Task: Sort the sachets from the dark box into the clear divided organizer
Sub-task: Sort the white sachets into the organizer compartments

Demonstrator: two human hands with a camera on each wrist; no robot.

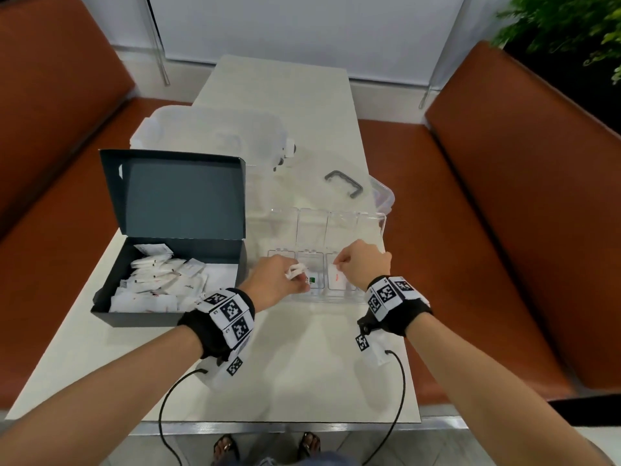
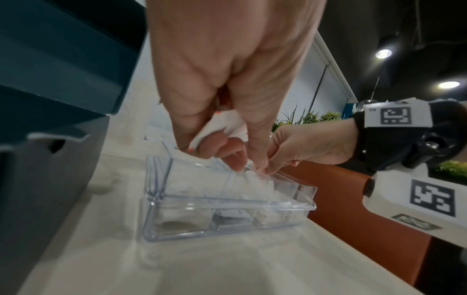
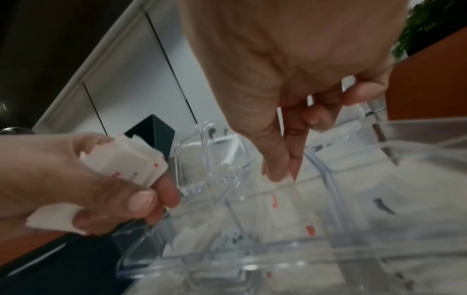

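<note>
The dark box (image 1: 215, 255) stands open at the left of the table, with several white sachets (image 1: 158, 284) piled inside. To its right sits the clear divided organizer (image 1: 373, 218), its lid up. My left hand (image 1: 297, 277) hovers over the organizer's left compartments and grips a small stack of white sachets (image 3: 131, 159), also visible from the left wrist (image 2: 222, 127). My right hand (image 3: 280, 177) pinches the top edge of one white sachet with red print (image 3: 285, 207) between thumb and forefinger. That sachet stands inside a compartment right of centre (image 1: 337, 279). A green-marked sachet (image 1: 312, 280) lies in the neighbouring compartment.
A large clear storage tub (image 1: 208, 132) and a lid with a grey handle (image 1: 344, 183) lie behind the organizer. Brown padded benches (image 1: 510, 203) flank the pale table (image 1: 295, 381). A plant (image 1: 571, 25) stands at the far right. Cables hang from both wrists.
</note>
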